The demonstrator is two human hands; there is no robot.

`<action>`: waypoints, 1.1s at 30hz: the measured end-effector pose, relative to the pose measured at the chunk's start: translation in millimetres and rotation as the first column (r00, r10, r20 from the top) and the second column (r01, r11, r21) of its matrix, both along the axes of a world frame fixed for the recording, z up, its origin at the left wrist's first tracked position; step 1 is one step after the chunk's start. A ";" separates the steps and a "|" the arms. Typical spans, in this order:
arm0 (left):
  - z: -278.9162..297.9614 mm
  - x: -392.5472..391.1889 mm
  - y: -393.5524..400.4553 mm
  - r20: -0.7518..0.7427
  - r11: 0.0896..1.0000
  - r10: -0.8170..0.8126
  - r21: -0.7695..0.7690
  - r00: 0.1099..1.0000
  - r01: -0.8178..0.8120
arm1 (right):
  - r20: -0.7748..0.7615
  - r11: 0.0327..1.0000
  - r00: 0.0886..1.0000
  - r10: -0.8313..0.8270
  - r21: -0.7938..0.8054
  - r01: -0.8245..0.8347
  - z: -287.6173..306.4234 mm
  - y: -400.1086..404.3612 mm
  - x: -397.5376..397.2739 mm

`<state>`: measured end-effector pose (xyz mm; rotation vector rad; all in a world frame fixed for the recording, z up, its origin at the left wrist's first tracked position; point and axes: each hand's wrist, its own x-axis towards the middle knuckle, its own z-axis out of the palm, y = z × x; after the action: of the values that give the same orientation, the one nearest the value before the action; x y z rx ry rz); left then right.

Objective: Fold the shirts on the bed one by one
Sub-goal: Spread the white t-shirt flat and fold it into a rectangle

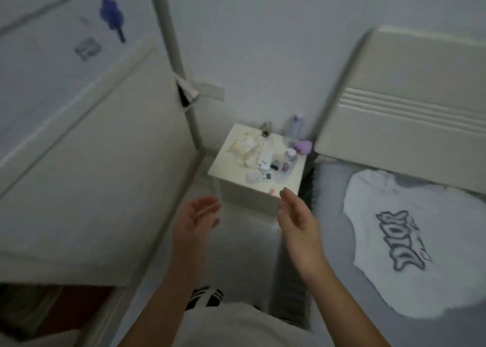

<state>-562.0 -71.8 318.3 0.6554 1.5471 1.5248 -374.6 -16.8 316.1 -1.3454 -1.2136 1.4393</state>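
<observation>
A white shirt (pixel 410 244) with a dark printed logo lies spread on the grey bed (pixel 328 196) at the right. My left hand (pixel 196 219) and my right hand (pixel 298 221) are held out in front of me over the floor, left of the bed, fingers relaxed and holding nothing. Both hands are apart from the shirt. The frame is blurred.
A small white nightstand (pixel 236 181) with several bottles and small items stands just beyond my hands, between the bed and a wardrobe (pixel 86 162) on the left. A cream headboard (pixel 420 115) rises behind the bed. A grey pipe (pixel 178 65) runs up the wall.
</observation>
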 end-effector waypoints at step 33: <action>-445.5 488.2 357.0 -0.338 0.121 0.057 -0.932 -0.939 0.343 | 0.102 -0.079 0.027 -0.994 -0.891 0.446 -431.4 64.6 334.2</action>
<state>-73.7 285.2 -127.2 3.0466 0.4177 -1.0325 -40.4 47.8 -115.4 -1.3842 0.9783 1.1095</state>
